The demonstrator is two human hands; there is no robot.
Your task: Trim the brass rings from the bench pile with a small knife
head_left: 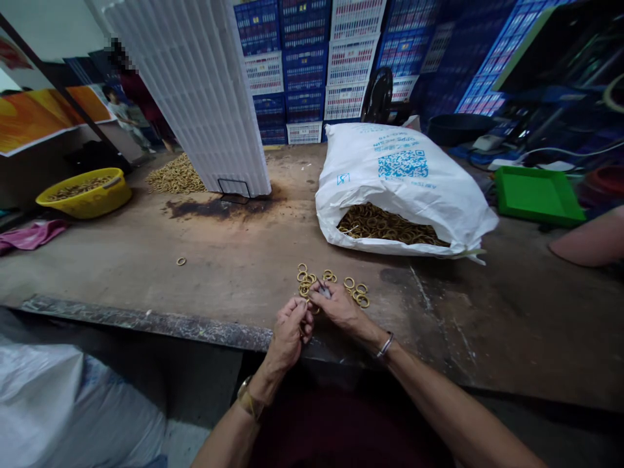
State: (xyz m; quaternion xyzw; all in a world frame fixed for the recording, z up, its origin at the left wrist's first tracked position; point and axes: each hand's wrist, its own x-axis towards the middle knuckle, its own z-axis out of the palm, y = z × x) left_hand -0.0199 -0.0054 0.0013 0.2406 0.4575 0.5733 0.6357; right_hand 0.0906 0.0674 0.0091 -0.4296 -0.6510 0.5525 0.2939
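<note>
Near the front edge of the table, my left hand (291,333) is closed, with a gold-coloured ring (307,303) pinched at its fingertips. My right hand (342,313) meets it there, its fingers closed round a small grey tool (324,291) with a dark pointed tip. Most of that tool is hidden, so its exact kind is unclear. Several loose rings (305,278) lie just beyond my hands, and more rings (361,299) rest to the right of them. Behind these lies a white woven sack (404,188), its torn mouth full of the same rings (385,224).
A yellow basin (88,207) of rings stands far left, near a ring pile (175,177) and a tall white ribbed panel (195,97). One ring (181,261) lies alone. A green tray (539,195) and another person's arm (592,237) are at right; stacked crates (305,78) stand behind.
</note>
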